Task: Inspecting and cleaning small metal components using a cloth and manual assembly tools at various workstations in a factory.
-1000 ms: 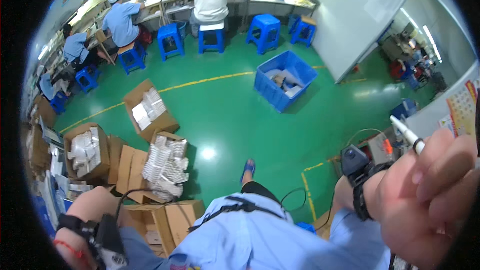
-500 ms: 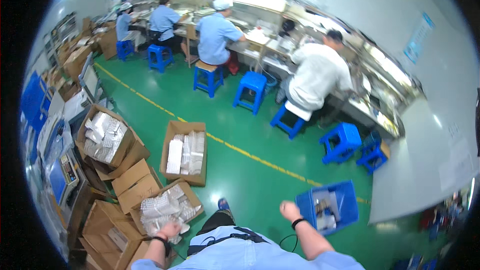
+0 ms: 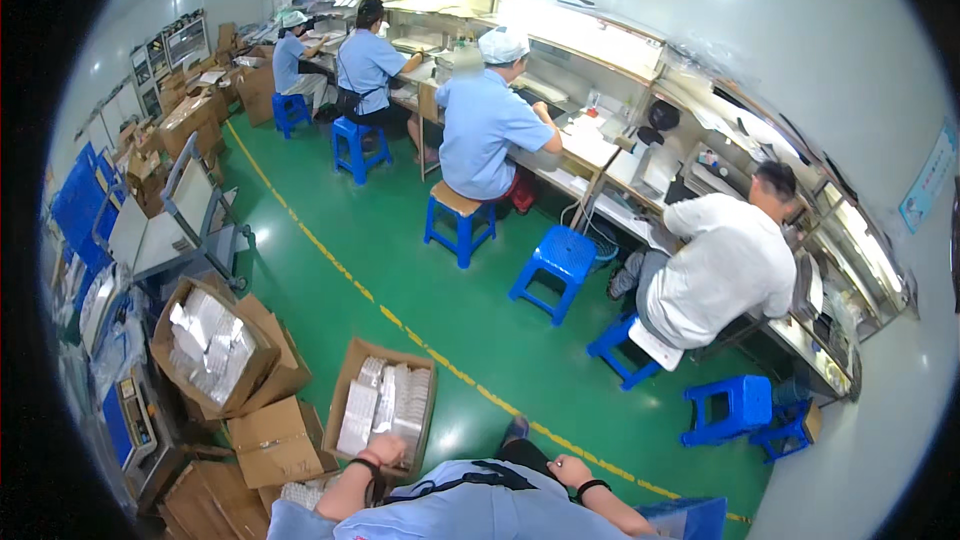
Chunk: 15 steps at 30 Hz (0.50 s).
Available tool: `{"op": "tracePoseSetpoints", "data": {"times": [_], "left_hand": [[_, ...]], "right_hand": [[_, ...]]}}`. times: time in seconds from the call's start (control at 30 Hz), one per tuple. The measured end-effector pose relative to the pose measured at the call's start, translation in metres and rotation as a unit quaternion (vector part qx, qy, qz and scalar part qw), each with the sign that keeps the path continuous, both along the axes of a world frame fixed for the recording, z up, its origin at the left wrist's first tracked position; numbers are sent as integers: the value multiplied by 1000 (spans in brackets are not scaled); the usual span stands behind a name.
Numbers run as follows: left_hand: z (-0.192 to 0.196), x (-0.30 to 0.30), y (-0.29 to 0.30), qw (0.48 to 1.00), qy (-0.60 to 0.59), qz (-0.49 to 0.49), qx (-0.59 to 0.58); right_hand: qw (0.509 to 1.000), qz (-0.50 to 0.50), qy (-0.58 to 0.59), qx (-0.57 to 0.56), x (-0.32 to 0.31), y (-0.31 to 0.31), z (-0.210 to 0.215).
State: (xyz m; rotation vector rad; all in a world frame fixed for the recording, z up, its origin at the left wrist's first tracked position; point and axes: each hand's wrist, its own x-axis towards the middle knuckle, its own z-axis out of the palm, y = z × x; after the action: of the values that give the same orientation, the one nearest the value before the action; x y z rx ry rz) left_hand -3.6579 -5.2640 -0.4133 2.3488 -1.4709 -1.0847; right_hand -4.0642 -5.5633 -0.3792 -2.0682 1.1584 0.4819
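My left hand (image 3: 386, 449) is over the near edge of an open carton (image 3: 343, 395). Its fingers look loosely curled, and nothing shows in them. White moulded trays (image 3: 385, 402) are packed in that carton; whether the hand touches carton or trays cannot be made out. My right hand (image 3: 570, 471) hangs in front of my body on the right, closed with nothing visible in it. Both wrists carry dark bands. Just beyond my right forearm stands a blue plastic bin (image 3: 690, 518), mostly cut off by the lower edge.
More cartons (image 3: 285, 440) crowd the left, one holding white trays (image 3: 212, 350). A trolley (image 3: 165, 240) stands behind them. Along the right runs a workbench (image 3: 590, 155) with seated people (image 3: 490, 130) and blue stools (image 3: 555, 265). A yellow line (image 3: 400, 325) crosses the green floor.
My view has shifted forward and turned, so the benches look nearer. The tray carton now lies beside my left hand. My right hand has come in closer to my body, and the blue bin has dropped lower.
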Motion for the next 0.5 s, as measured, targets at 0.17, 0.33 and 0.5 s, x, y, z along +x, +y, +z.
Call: {"op": "tracePoseSetpoints", "data": {"times": [0.17, 0.33, 0.5], "left_hand": [[35, 97, -182, 938, 140, 291, -122], [-53, 123, -131, 905, 64, 387, -161], [-46, 140, -75, 812, 57, 580, -6]], "right_hand": [[998, 60, -15, -2, 117, -147, -36], [987, 151, -43, -46, 275, -309, 1], [962, 194, -191, -18, 488, -384, 29]]}}
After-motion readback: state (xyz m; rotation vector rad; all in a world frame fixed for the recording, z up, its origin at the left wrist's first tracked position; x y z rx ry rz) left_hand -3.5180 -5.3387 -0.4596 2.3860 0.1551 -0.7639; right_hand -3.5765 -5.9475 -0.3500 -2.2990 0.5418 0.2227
